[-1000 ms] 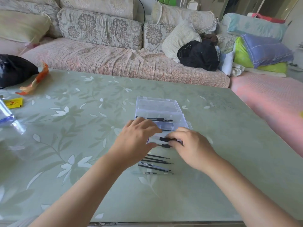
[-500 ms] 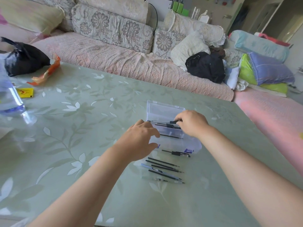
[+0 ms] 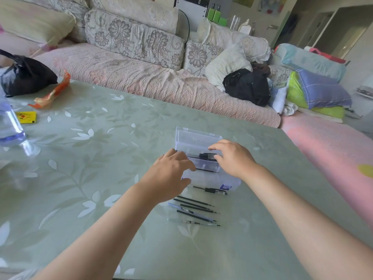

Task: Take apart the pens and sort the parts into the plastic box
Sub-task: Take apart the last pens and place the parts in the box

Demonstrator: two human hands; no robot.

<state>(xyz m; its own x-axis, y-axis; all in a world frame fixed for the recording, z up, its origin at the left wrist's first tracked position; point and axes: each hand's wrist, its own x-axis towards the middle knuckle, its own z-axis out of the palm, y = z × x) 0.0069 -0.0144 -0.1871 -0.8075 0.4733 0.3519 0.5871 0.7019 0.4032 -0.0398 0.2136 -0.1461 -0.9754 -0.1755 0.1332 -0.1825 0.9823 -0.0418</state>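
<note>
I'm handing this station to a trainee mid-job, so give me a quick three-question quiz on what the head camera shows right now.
1. True or false: the plastic box has its lid closed.
2. Where does the assembled pen lie? A) inside the box B) on the table just in front of the box C) beside the black bag
3. Which hand reaches over the dark parts in the box?

Key:
1. False; the lid is open.
2. B.
3. The right hand; the left hand is at the box's left side.
</note>
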